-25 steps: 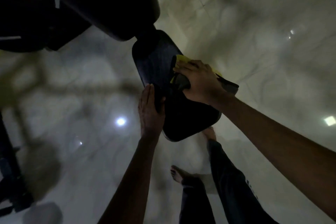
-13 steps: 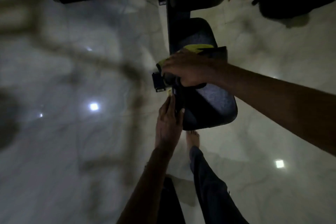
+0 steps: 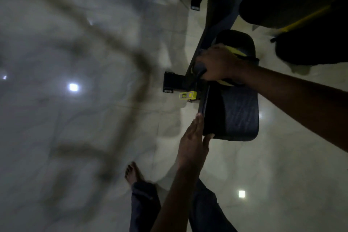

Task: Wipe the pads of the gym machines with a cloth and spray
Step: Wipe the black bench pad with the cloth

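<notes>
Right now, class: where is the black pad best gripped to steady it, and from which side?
Near left corner of the pad, from the near side: the left hand rests on that thick edge, while the right hand presses the cloth beyond.

Yellow cloth (image 3: 234, 51), black pad (image 3: 239, 111), pale marbled floor (image 3: 94, 100).

Dim, grainy view, small ceiling-light glints on the glossy floor (image 3: 94, 118), blurred shadows left, wide-angle bending.
</notes>
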### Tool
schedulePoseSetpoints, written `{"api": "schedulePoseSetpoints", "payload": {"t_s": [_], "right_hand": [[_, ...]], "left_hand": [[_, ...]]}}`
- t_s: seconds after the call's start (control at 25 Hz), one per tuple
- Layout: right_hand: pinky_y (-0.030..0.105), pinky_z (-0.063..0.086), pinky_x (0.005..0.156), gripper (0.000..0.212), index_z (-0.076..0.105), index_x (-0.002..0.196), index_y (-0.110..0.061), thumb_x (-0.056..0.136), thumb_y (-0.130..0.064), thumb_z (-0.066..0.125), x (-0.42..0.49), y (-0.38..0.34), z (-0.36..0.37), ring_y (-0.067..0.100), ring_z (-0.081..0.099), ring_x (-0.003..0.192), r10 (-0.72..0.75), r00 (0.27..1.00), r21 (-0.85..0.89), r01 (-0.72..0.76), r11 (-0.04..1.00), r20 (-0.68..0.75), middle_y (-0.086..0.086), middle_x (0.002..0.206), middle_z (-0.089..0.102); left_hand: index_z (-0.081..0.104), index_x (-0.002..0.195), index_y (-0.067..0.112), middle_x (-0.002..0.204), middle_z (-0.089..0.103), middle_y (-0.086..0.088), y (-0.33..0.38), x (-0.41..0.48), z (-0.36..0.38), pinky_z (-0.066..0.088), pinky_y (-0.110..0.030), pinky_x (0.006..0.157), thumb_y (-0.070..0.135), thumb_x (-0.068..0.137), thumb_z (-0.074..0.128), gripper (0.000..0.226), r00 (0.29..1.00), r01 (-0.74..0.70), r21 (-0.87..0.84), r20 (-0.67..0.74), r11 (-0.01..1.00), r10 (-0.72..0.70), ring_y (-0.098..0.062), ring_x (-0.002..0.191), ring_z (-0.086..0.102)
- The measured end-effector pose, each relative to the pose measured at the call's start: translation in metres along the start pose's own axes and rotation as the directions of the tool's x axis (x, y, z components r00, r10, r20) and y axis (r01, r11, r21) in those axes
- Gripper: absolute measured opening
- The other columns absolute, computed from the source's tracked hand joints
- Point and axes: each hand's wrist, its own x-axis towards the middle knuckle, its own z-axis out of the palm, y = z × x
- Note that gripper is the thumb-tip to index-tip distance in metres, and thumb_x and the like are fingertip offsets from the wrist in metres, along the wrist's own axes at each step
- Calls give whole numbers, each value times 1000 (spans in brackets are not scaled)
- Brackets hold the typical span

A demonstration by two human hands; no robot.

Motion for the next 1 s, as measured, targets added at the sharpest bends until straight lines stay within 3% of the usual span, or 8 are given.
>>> {"api": "schedulePoseSetpoints", "payload": {"t_s": [0.12, 0.24, 0.36, 0.48, 0.6, 0.72, 0.84, 1.0], "right_hand": [[45, 43, 92, 46, 68, 89, -15, 59, -46, 55, 4, -12, -11, 37, 68, 96, 86, 996, 21, -87, 996, 26, 12, 94, 71], [44, 43, 94, 37, 66, 82, -18, 58, -45, 59, -21, -28, 0, 34, 67, 90, 25, 995, -31, -22, 999, 101, 8, 85, 71], [47, 44, 97, 41, 65, 89, -13, 59, -41, 60, -21, -6, 6, 37, 65, 91, 1, 1000, 62, -1, 998, 2, 10, 89, 68], [47, 44, 98, 55, 66, 100, -9, 62, -45, 52, 0, 16, 5, 40, 64, 98, 151, 984, 149, -135, 980, -100, 15, 99, 67], [45, 46, 91, 51, 65, 94, -8, 60, -45, 56, -4, 6, 17, 39, 64, 94, 138, 985, 123, -125, 985, -103, 15, 95, 68], [45, 42, 97, 48, 67, 95, -6, 59, -37, 69, -16, 6, 27, 38, 63, 96, 51, 989, 125, -34, 992, -137, 16, 99, 68], [46, 51, 85, 47, 64, 94, -5, 62, -39, 59, 7, 19, 9, 43, 63, 93, 217, 962, 207, -182, 961, -163, 20, 98, 65], [42, 48, 81, 42, 63, 101, -2, 67, -24, 73, 17, 11, 10, 44, 61, 101, 387, 892, 260, -327, 909, -232, 22, 108, 64]], "left_hand": [[18, 157, 29, 160, 33, 8, -4, 1, 2, 45, -46, 109, 46, 98, 54, 71, 998, 15, 45, 58, 999, -18, -11, 145, 34], [13, 158, 30, 160, 33, 6, -5, 2, 4, 45, -51, 108, 47, 98, 52, 73, 996, 17, 49, 91, 999, -22, -14, 144, 37], [9, 158, 31, 160, 33, 6, -6, 4, 5, 45, -53, 106, 59, 97, 38, 73, 995, 8, 59, 100, 998, -14, -16, 143, 40], [6, 157, 35, 160, 32, 8, -7, 6, 4, 44, -52, 107, 73, 93, 20, 76, 995, 8, 82, 97, 997, -16, -16, 143, 40], [10, 157, 34, 157, 38, 7, -8, 5, 2, 48, -46, 105, 60, 97, 43, 74, 997, -7, 98, 83, 995, -2, -15, 139, 45], [14, 157, 32, 153, 44, 6, -2, 6, -5, 51, -45, 101, 50, 95, 57, 77, 995, 15, 87, 96, 996, -23, -15, 135, 49], [19, 157, 25, 152, 42, 2, 3, 16, -12, 53, -42, 99, 43, 95, 61, 77, 988, 10, 66, 150, 998, -20, -19, 132, 50], [24, 157, 19, 150, 42, -3, 6, 22, -20, 50, -35, 99, 41, 95, 63, 77, 982, -26, 93, 186, 995, 8, -22, 128, 52]]}}
